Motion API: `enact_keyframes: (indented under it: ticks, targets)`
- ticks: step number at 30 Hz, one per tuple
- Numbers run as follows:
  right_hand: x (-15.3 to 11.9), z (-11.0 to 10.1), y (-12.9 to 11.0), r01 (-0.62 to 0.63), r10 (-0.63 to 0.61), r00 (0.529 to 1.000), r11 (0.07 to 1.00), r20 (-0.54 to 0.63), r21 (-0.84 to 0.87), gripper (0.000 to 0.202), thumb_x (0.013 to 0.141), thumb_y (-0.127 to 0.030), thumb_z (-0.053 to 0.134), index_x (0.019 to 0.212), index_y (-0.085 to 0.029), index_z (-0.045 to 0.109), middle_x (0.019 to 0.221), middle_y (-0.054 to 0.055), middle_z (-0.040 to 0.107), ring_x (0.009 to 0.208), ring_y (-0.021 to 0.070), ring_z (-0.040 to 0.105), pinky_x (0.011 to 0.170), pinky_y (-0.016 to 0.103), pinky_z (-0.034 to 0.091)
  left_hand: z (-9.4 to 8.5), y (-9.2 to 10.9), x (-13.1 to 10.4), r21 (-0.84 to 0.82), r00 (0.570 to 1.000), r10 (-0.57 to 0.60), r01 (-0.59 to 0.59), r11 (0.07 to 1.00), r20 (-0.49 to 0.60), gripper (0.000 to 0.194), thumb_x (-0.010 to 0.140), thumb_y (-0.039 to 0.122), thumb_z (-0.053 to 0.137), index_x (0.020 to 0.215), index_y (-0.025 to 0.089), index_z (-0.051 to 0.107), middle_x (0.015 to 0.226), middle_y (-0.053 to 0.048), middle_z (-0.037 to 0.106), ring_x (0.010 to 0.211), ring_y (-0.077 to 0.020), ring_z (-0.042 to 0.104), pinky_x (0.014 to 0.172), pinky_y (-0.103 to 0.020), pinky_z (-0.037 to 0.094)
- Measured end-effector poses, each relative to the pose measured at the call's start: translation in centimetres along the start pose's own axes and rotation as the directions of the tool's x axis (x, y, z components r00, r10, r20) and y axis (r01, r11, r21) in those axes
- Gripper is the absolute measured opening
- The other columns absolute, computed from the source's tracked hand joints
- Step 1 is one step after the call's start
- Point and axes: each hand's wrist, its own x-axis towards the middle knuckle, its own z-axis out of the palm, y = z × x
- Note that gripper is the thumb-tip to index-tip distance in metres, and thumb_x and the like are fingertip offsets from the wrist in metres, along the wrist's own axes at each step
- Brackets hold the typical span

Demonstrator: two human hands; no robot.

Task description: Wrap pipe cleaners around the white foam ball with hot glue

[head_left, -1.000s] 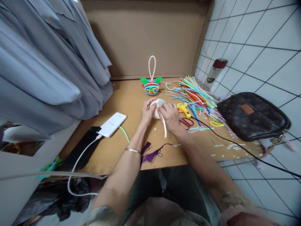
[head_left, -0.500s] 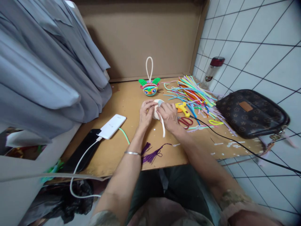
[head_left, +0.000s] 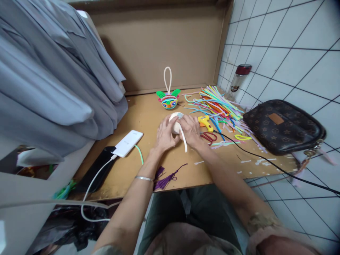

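Note:
Between my hands, above the middle of the table, is a small whitish round piece (head_left: 174, 126). My left hand (head_left: 166, 134) wraps its left side, with fingers over the top. On the other side my right hand (head_left: 190, 129) grips the piece, its fingers curled against it. A white fuzzy strip (head_left: 183, 140) hangs from the piece toward me, its upper end hidden by my fingers. Just right of my right hand lie a yellow glue gun (head_left: 206, 123) and red-handled scissors (head_left: 208, 137). Behind my hands sits a colourful animal-head ornament (head_left: 169, 101) with green ears and a white loop.
Coloured pipe cleaners (head_left: 219, 102) are heaped at the back right, near a bottle (head_left: 239, 82) and a brown handbag (head_left: 284, 125). A black cord (head_left: 255, 156) crosses the right side. Purple tassels (head_left: 166, 180) lie at the front edge; a white power bank (head_left: 129, 143) lies left.
My left hand has shifted its hold, its fingers now spread further around the white round piece. The piece is turned a little, and the strip still hangs down. My view has shifted slightly.

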Motion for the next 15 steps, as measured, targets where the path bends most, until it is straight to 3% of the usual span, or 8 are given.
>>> enact_keyframes:
  ticks: [2,6,11,13,15]
  targets:
    - [0.1,0.0,0.0,-0.023,0.023,1.0,1.0,-0.001,0.02,0.03,0.094,-0.012,0.054,0.116,-0.02,0.074,0.101,0.009,0.068,0.097,0.0241,0.053,0.082,0.035,0.032,0.4,0.2,0.0,-0.001,0.999,-0.053,0.053,0.999,0.001,0.087,0.072,0.043,0.081,0.151,0.026,0.047,0.16,-0.019,0.04,0.146,-0.0446,0.044,0.118,-0.062,0.041]
    - [0.2,-0.1,0.2,-0.074,0.077,0.997,0.994,-0.03,0.079,0.038,0.094,-0.007,0.051,0.12,-0.023,0.074,0.104,0.008,0.066,0.099,0.0224,0.056,0.083,0.034,0.036,2.1,0.3,0.8,-0.09,0.988,-0.101,0.091,0.992,-0.118,0.077,0.075,0.042,0.082,0.143,0.025,0.05,0.148,-0.018,0.047,0.141,-0.0377,0.05,0.117,-0.054,0.045]
    - [0.6,-0.5,2.1,-0.217,0.26,0.933,0.958,-0.249,0.187,0.052,0.084,-0.002,0.043,0.122,-0.02,0.072,0.108,0.009,0.068,0.102,0.0239,0.061,0.088,0.036,0.044,3.9,-0.5,2.5,-0.191,0.971,-0.098,0.056,0.98,-0.219,0.08,0.065,0.037,0.09,0.134,0.023,0.053,0.141,-0.016,0.053,0.136,-0.0342,0.053,0.118,-0.053,0.043]
    - [0.9,-0.9,3.0,-0.319,0.361,0.901,0.927,-0.241,0.197,0.045,0.084,-0.006,0.044,0.115,-0.019,0.074,0.104,0.01,0.07,0.096,0.0241,0.063,0.088,0.037,0.047,4.2,-1.1,3.1,-0.232,0.969,-0.104,0.051,0.971,-0.223,0.083,0.057,0.034,0.093,0.13,0.021,0.056,0.137,-0.016,0.055,0.136,-0.0346,0.053,0.119,-0.051,0.044]
    - [1.2,-1.7,3.6,-0.439,0.46,0.876,0.885,-0.145,0.156,0.037,0.085,-0.009,0.045,0.107,-0.018,0.075,0.101,0.01,0.073,0.093,0.0236,0.065,0.087,0.036,0.048,4.1,-1.9,3.7,-0.302,0.962,-0.159,0.087,0.949,-0.222,0.083,0.054,0.031,0.094,0.127,0.02,0.057,0.134,-0.015,0.059,0.132,-0.0331,0.057,0.117,-0.048,0.046]
